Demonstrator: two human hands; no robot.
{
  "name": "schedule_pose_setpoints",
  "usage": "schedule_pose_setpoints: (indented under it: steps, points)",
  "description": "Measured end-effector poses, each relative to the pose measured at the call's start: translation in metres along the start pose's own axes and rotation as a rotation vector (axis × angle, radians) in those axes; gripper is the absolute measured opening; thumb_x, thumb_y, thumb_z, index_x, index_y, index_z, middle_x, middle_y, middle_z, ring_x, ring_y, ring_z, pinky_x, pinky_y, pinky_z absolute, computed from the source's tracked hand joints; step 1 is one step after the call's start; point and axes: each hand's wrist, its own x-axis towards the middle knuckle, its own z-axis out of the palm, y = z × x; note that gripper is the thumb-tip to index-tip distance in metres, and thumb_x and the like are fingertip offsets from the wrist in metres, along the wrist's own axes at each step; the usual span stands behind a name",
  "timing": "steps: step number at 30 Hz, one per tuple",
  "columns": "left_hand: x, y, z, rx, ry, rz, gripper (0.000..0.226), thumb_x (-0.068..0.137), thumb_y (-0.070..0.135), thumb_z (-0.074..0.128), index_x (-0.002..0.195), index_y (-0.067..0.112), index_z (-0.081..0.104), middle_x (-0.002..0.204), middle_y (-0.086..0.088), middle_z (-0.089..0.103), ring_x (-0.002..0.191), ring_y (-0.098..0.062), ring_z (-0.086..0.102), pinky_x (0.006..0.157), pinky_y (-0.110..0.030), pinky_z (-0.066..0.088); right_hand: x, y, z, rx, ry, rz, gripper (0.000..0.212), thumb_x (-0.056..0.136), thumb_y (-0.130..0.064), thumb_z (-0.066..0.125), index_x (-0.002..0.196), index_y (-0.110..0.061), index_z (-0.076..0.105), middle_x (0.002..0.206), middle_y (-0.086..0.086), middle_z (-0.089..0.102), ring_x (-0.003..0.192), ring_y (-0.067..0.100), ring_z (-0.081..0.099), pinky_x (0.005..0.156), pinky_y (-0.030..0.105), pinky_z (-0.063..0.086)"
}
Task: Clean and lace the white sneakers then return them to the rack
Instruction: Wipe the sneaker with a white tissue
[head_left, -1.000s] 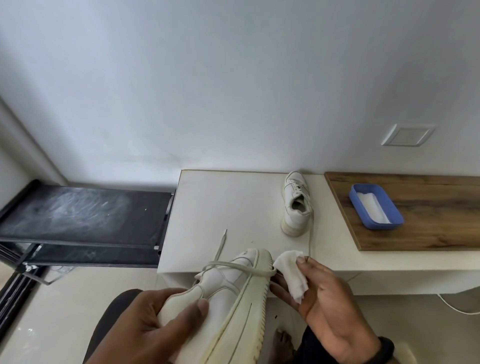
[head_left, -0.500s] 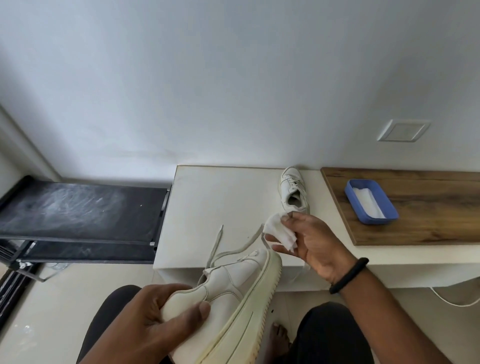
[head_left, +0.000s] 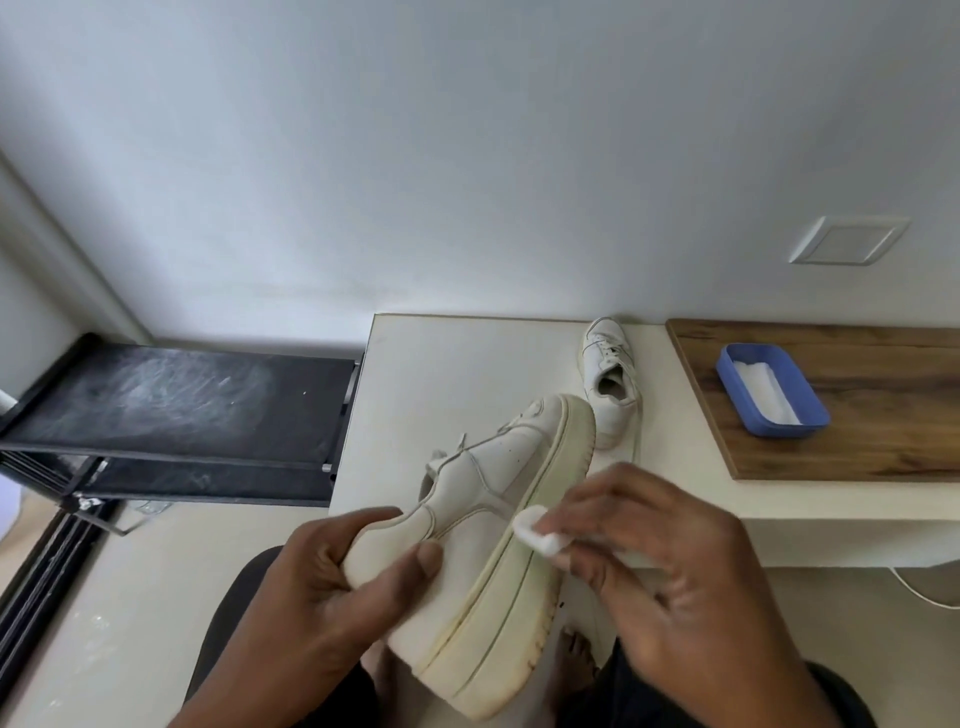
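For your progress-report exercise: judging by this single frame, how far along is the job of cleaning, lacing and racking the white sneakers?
Early stage. Done: nothing clearly finished; the second sneaker stands on the white bench, its cleaning state unclear. In hand: the left hand holds the sneaker while the right hand presses a white wipe to its yellowed sole edge. Left: stains remain near the heel, lacing is unconfirmed, and the black rack has no shoes on its top shelf.

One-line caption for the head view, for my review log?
Left hand holds a white sneaker while right hand presses a white wipe to its sole edge.
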Motion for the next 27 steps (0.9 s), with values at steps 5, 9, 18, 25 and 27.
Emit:
schedule_pose_setpoints:
  steps: [5,9,18,25,27]
  points:
    - [0.003,0.005,0.007,-0.017,0.091,0.080,0.052,0.069,0.056,0.072,0.076,0.004,0.069,0.059,-0.016,0.053,0.056,-0.010,0.051,0.050,-0.021,0.038,-0.009,-0.009,-0.004,-0.014,0.015,-0.050,0.015,0.092,-0.022,0.072,0.104,-0.027,0.079,0.103,-0.015,0.065,0.098,0.011,0.069,0.076,0.024,0.056]
    - [-0.001,0.005,0.011,-0.032,0.141,0.127,0.047,0.070,0.051,0.072,0.069,0.005,0.065,0.055,-0.005,0.047,0.052,-0.010,0.045,0.047,-0.020,0.035,-0.006,-0.013,-0.011,0.012,-0.023,-0.048,0.017,0.093,-0.035,0.067,0.106,-0.032,0.078,0.109,-0.013,0.063,0.094,0.014,0.069,0.074,0.025,0.056]
    - [-0.004,0.009,0.020,0.028,0.199,0.200,0.060,0.066,0.070,0.074,0.061,0.012,0.058,0.051,0.003,0.043,0.050,-0.002,0.042,0.044,-0.031,0.029,0.012,-0.014,-0.016,0.022,-0.067,-0.059,0.009,0.084,-0.021,0.078,0.092,-0.026,0.081,0.095,-0.015,0.067,0.092,0.004,0.070,0.076,0.015,0.054]
    - [-0.006,0.010,0.020,0.039,0.229,0.243,0.016,0.068,0.045,0.070,0.064,0.029,0.068,0.048,0.007,0.050,0.048,0.003,0.046,0.042,-0.017,0.034,0.010,-0.017,-0.011,-0.104,-0.004,-0.006,0.021,0.082,-0.021,0.075,0.101,-0.029,0.078,0.095,-0.020,0.067,0.091,-0.001,0.068,0.076,0.012,0.053]
    - [-0.007,0.009,0.019,0.021,0.207,0.235,0.014,0.068,0.046,0.070,0.066,0.032,0.071,0.051,0.012,0.052,0.048,0.004,0.047,0.044,-0.012,0.036,0.005,-0.025,-0.011,-0.057,-0.082,-0.043,0.018,0.083,-0.022,0.077,0.099,-0.031,0.079,0.095,-0.020,0.065,0.091,0.001,0.068,0.075,0.014,0.053]
